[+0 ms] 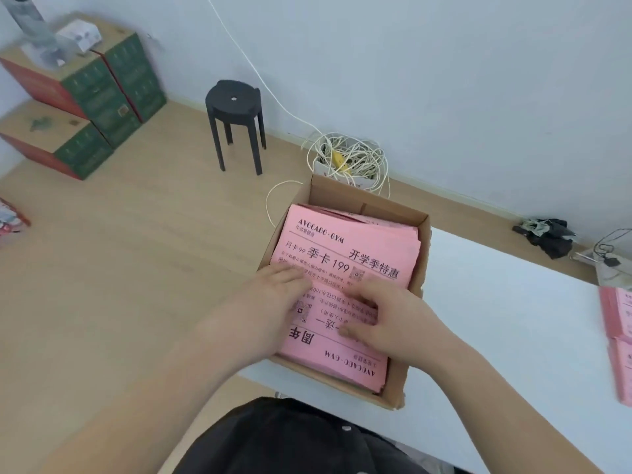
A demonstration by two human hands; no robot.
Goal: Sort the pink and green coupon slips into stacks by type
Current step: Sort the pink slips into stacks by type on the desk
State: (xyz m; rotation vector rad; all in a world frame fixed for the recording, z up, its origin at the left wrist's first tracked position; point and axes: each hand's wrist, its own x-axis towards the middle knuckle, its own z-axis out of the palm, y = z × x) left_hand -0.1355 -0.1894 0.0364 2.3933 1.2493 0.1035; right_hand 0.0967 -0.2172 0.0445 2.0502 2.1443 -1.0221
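Left hand [273, 299], laid flat, steadies pink slips [342, 248] in their cardboard box [423, 254] as the right hand [393, 319] crooks fingers [367, 295] on the top one, seemingly to peel it (pinch unclear).

the person wears a dark, almost black garment [290, 439] that fills the lower middle of the view. its cloth looks matt and lies in soft folds. one small round button [346, 428], pale grey and a little shiny, sits on the front of it. the left forearm [154, 388] and the right forearm [496, 388] are bare, all the way to the left hand [273, 295] and the right hand [386, 319].
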